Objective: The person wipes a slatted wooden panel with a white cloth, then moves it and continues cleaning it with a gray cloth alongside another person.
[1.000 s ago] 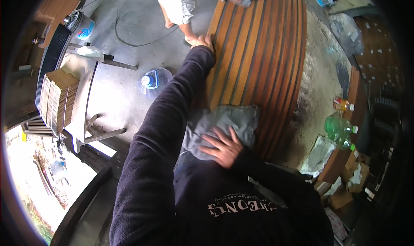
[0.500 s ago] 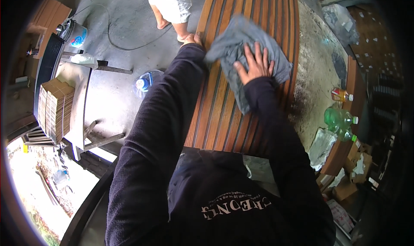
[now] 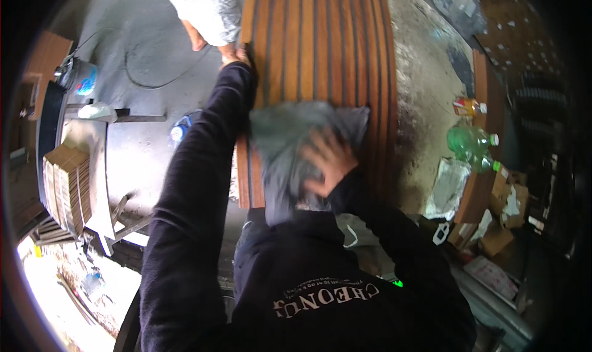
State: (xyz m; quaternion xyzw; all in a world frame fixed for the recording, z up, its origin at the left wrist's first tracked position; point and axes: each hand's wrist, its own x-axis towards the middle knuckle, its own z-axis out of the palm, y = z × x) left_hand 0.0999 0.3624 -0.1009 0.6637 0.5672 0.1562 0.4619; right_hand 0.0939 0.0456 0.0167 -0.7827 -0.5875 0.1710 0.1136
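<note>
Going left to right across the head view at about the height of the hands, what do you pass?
Stack of cardboard pieces → dark-sleeved left forearm → grey cloth → right hand flat on the cloth → curved right edge of the slatted wooden panel → green plastic bottle.

brown slatted wooden panel (image 3: 320, 49), crumpled grey cloth (image 3: 287, 145) lying on it
</note>
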